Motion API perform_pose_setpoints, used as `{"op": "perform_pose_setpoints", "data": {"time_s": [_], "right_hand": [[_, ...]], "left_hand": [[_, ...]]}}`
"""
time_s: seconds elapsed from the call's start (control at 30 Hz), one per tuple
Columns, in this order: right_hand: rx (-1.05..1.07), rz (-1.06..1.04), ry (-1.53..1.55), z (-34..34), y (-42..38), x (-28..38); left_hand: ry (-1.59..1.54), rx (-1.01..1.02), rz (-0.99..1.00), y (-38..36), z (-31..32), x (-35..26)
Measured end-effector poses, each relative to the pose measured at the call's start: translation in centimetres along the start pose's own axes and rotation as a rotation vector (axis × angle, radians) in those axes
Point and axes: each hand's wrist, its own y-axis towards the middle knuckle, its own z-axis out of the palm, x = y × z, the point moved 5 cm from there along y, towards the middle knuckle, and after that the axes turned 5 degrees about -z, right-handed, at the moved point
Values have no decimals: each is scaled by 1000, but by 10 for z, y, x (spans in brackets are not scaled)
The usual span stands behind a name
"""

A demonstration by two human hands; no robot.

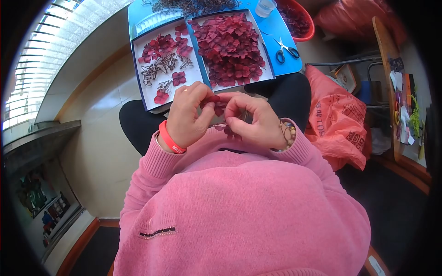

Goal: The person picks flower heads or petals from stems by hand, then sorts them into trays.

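Note:
My left hand (189, 112), with a red wristband, pinches a dark red artificial flower (220, 106) between thumb and fingers. Close beside it, my right hand (253, 117), wearing a beaded bracelet, has thumb and forefinger pressed together on what looks like a thin stem. More dark red petals (229, 132) hang just under the two hands. Beyond them lies an open box with two white trays. Its left tray (143, 50) holds loose red flowers (178, 78) and brown stem pieces (154, 71); a heap of red flowers (232, 46) fills much of the right tray.
The box rests on a blue table (287, 64) over my knees. Black-handled scissors (285, 49), a clear plastic cup (264, 8) and brown stems (195, 6) lie on it. A red basin (311, 32) stands behind; a red woven sack (334, 119) sits at right.

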Motion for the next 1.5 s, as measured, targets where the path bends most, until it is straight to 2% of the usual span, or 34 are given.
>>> {"op": "perform_pose_setpoints", "data": {"time_s": [0.1,0.23,0.3,0.4,0.5,0.6,0.93,1.03,1.43,1.5], "right_hand": [[54,-22,8,2,2,0],[82,138,101,7,1,-11],[-16,68,64,4,2,-14],[-118,65,47,1,2,-12],[-176,54,15,-2,2,-11],[-208,53,24,-1,3,-10],[-321,19,17,-1,5,-13],[-343,-25,-76,-2,5,-14],[-413,-426,-525,-3,4,1],[-421,-441,-517,-1,4,1]], "left_hand": [[-14,133,63,0,1,-2],[22,177,73,3,-2,-8],[40,198,55,4,-3,-4],[-416,272,-303,1,4,9],[-864,278,-446,-7,18,31],[-956,313,-463,-11,23,34],[-962,178,-519,-10,27,29],[-937,118,-508,-9,27,25],[-808,115,-438,-8,28,22],[-799,96,-420,-8,28,24]]}}
